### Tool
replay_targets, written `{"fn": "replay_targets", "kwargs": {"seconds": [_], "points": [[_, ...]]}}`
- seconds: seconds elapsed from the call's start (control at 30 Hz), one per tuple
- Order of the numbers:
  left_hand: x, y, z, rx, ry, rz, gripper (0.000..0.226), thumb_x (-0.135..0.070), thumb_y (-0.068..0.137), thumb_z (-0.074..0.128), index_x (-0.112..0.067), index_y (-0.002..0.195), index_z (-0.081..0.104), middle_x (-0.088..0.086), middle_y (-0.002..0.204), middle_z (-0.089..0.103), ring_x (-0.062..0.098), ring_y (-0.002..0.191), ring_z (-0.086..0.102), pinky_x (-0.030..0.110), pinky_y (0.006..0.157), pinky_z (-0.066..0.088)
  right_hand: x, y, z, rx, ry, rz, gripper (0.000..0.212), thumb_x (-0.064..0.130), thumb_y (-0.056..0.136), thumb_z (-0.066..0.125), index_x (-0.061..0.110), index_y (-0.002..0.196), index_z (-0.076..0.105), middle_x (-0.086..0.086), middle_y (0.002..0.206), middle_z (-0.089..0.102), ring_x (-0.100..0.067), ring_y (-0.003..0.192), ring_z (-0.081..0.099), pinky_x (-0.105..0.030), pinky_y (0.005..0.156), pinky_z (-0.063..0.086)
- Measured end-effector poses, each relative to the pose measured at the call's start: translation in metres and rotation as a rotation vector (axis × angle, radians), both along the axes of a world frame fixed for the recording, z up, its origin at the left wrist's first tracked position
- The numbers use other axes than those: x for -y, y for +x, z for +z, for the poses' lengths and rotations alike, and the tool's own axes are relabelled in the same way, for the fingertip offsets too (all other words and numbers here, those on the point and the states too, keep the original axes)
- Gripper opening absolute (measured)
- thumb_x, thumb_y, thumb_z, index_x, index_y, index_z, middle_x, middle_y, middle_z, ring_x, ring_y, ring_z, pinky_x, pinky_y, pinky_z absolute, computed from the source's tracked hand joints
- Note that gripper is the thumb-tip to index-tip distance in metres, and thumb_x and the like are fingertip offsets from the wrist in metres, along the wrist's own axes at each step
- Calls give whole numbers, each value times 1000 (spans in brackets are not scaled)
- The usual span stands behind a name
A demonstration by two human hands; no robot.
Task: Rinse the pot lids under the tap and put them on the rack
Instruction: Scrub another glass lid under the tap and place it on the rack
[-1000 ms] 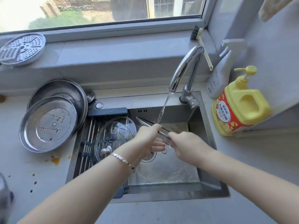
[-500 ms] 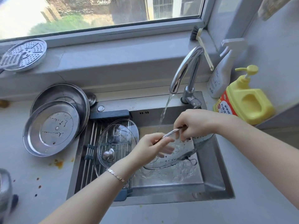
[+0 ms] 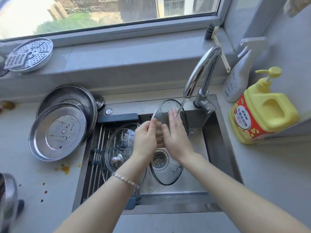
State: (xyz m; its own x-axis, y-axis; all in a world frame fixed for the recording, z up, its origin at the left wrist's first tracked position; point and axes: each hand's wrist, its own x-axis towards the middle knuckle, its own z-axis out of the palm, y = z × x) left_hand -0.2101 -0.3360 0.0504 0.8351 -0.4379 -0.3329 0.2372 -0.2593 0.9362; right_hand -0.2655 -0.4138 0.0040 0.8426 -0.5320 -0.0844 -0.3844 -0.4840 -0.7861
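Note:
I hold a round glass pot lid (image 3: 165, 175) almost upright over the sink, its top edge in the water stream from the tap (image 3: 202, 69). My left hand (image 3: 144, 138) grips the lid's left rim. The flat palm and straight fingers of my right hand (image 3: 176, 137) lie against the lid's face, under the stream. On the roll-up rack (image 3: 96, 148) over the sink's left side lies a glass lid with a metal knob (image 3: 116, 158), and a second glass lid (image 3: 129, 127) lies partly under it.
Two steel lids (image 3: 57, 132) are stacked on the stained counter left of the sink. A perforated steamer plate (image 3: 30, 54) sits on the windowsill. A yellow soap bottle (image 3: 262, 111) and a spray bottle (image 3: 235, 78) stand on the right. A steel pot (image 3: 6, 195) is at the left edge.
The lid went from lying tilted low in the sink to standing nearly upright under the stream. My right hand let go of the rim and now lies flat on the glass.

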Motion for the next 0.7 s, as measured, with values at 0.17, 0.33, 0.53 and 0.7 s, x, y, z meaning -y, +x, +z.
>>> {"fn": "replay_targets", "kwargs": {"seconds": [0.17,0.33,0.53,0.7], "points": [[-1,7,-5,47,-50,66,32,-23,98,44,-8,78,64,15,80,63,22,75,58,35,72,50,-19,2,10,137,-144,179,69,44,86,13,13,148,14,10,150,0,-2,140,-4,-25,117,-2],[0,9,4,-38,-92,97,35,-25,99,41,-3,82,62,13,65,65,12,51,63,21,46,50,-7,24,15,55,-66,19,60,44,94,17,20,149,13,8,157,4,-4,143,-4,-29,117,-4],[-8,-1,3,-82,-82,84,33,-28,98,42,-8,79,60,6,57,68,17,48,65,29,44,54,5,32,20,-75,84,-142,57,36,100,16,14,150,2,-1,158,-5,-11,144,-9,-32,117,-8],[-9,-3,0,-78,-46,86,36,-28,97,43,-3,77,60,11,59,67,24,53,65,41,51,55,2,20,14,-74,-80,83,64,45,96,15,14,149,-1,3,158,-7,-6,143,-11,-26,115,-9]]}}
